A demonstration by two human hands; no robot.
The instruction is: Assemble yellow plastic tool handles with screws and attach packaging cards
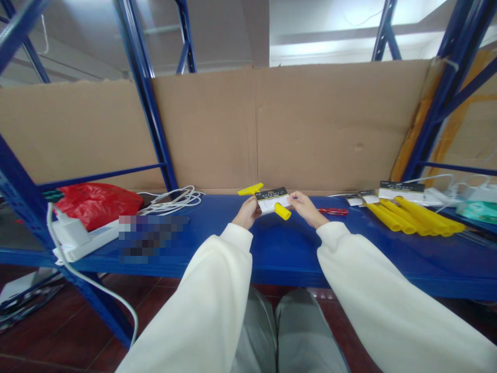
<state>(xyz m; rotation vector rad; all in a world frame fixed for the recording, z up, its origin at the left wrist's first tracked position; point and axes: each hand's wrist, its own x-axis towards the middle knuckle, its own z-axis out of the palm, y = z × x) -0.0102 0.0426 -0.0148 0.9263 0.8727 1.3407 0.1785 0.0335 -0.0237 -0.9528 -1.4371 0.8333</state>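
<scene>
Between my hands is a black-and-white printed card (271, 201), held up just above the blue shelf. A yellow tubular handle (282, 211) sticks out below the card toward me, and a flat yellow bar (250, 189) shows beyond its upper left edge. Whether these two yellow parts join is hidden by the card. My left hand (248, 213) is closed on the card's left edge, thumb side toward it. At the right edge, my right hand (305, 208) pinches the card with its fingertips. A red screwdriver (333, 211) lies just right of my right hand.
Several yellow handles (411, 215) with similar cards lie on the right of the blue shelf (287, 254). At left are a red plastic bag (99, 204), a white power strip (93, 242) and coiled white cable (180, 199). Cardboard (303, 124) walls the back; blue posts (149, 103) frame the sides.
</scene>
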